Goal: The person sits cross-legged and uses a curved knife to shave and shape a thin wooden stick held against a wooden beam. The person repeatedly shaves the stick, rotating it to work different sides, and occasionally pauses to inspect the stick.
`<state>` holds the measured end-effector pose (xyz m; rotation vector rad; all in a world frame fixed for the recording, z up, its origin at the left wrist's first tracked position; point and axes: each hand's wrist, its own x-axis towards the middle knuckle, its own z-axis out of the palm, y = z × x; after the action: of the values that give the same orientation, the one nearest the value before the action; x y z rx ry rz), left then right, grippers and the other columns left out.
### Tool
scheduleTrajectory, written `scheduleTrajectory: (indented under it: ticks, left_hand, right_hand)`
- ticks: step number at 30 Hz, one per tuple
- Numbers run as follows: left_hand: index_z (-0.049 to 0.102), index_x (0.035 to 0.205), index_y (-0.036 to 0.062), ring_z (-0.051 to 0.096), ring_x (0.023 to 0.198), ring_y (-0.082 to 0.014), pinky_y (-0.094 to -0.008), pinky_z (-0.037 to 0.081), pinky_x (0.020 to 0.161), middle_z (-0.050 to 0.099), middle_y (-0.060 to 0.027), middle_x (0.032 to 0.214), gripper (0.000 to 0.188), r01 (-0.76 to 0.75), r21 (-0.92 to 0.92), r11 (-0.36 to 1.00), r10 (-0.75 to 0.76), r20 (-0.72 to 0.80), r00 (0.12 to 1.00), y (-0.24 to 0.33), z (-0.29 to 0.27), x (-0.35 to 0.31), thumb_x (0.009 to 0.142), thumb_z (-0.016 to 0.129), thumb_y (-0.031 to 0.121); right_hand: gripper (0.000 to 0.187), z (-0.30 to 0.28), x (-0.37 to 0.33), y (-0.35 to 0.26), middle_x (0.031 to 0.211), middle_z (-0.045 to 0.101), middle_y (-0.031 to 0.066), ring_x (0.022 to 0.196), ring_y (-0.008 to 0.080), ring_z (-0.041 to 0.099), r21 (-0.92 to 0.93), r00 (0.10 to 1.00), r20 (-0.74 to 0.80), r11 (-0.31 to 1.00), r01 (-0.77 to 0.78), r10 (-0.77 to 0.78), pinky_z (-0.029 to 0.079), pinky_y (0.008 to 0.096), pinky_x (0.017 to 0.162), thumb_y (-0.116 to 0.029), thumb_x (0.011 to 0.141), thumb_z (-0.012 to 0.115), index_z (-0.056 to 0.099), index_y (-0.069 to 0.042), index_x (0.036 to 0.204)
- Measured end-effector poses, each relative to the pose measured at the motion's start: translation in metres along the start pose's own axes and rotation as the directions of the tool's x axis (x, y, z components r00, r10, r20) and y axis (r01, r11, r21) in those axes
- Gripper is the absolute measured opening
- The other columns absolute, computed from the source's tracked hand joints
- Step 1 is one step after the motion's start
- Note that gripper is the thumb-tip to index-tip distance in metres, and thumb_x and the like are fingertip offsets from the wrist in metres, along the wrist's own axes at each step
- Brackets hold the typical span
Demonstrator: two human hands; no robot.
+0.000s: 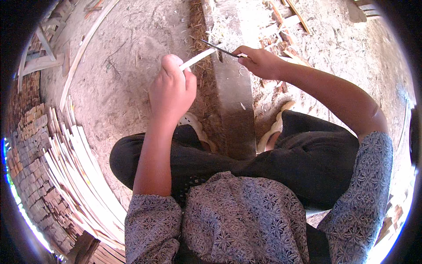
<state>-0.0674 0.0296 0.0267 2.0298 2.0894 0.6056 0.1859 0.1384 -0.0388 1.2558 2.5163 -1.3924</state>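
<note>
My left hand (172,86) is closed round one end of a pale wooden stick (198,58), which slants up and to the right. In my right hand (259,62) is a knife (223,51) with a dark, narrow blade pointing left; its handle is mostly hidden by my fingers. The blade crosses the far end of the stick and appears to touch it. Both meet above a long wooden plank (235,94) that runs away from me between my feet. Pale shavings (224,28) lie on and around the plank's far part.
Long pale wooden strips (83,163) lie bundled on the left, beside stacked small wood pieces (30,149). A wooden frame (44,61) stands at the far left. Scraps of wood (285,35) and shavings litter the ground right of the plank. My shoes (274,130) flank the plank.
</note>
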Motion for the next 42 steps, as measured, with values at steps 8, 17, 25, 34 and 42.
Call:
scheduleTrajectory:
  ticks: [8,17,25,34,42]
  left_hand:
    - [0.047,0.108,0.0051,0.068,0.078,-0.0414,-0.0503,0.055,0.065,0.067,-0.0214,0.089,0.030,-0.095,0.045,0.994,0.095,0.012,0.995,0.008,0.001,0.002,0.096,0.066,0.026]
    - [0.046,0.107,0.0022,0.069,0.072,-0.0404,-0.0499,0.053,0.059,0.067,-0.0208,0.078,0.031,-0.094,0.145,0.985,0.091,0.022,0.996,0.016,0.006,0.000,0.097,0.062,0.027]
    - [0.046,0.101,0.0035,0.067,0.062,-0.0405,-0.0513,0.052,0.054,0.066,-0.0179,0.067,0.029,-0.106,0.223,0.969,0.084,0.109,0.991,0.027,-0.003,0.004,0.100,0.057,0.031]
    - [0.046,0.098,0.0040,0.068,0.059,-0.0374,-0.0494,0.052,0.052,0.066,-0.0171,0.066,0.028,-0.087,0.244,0.966,0.065,0.097,0.993,0.020,0.000,0.001,0.101,0.056,0.030]
    - [0.045,0.110,0.0052,0.068,0.076,-0.0470,-0.0577,0.052,0.063,0.070,-0.0256,0.084,0.026,0.054,0.179,0.982,-0.091,0.203,0.975,0.030,-0.003,0.006,0.101,0.057,0.027]
  right_hand:
    - [0.034,-0.004,-0.005,0.002,0.071,0.058,0.0079,0.068,0.0188,0.060,0.021,0.998,-0.024,0.998,-0.059,0.060,0.046,0.0388,0.066,-0.027,0.106,0.048,0.051,-0.009,0.135]
    - [0.028,-0.014,-0.023,-0.023,0.079,0.066,0.0200,0.079,0.0382,0.070,0.043,0.996,-0.067,0.997,0.070,-0.067,0.053,0.0498,0.073,-0.022,0.101,0.054,0.055,-0.012,0.128]
    - [0.027,-0.009,-0.030,-0.066,0.082,0.068,0.0213,0.079,0.0397,0.070,-0.069,0.940,-0.181,0.957,0.282,-0.290,0.054,0.0500,0.069,-0.014,0.100,0.057,0.053,-0.008,0.126]
    - [0.028,-0.013,-0.029,-0.082,0.079,0.067,0.0236,0.081,0.0419,0.070,-0.005,0.969,-0.099,0.974,0.228,-0.227,0.053,0.0541,0.071,-0.019,0.102,0.054,0.051,-0.012,0.129]
    - [0.031,-0.016,-0.007,-0.031,0.083,0.069,0.0239,0.084,0.0415,0.071,-0.212,0.998,-0.052,0.977,0.005,-0.017,0.054,0.0517,0.072,-0.017,0.103,0.054,0.047,-0.007,0.131]
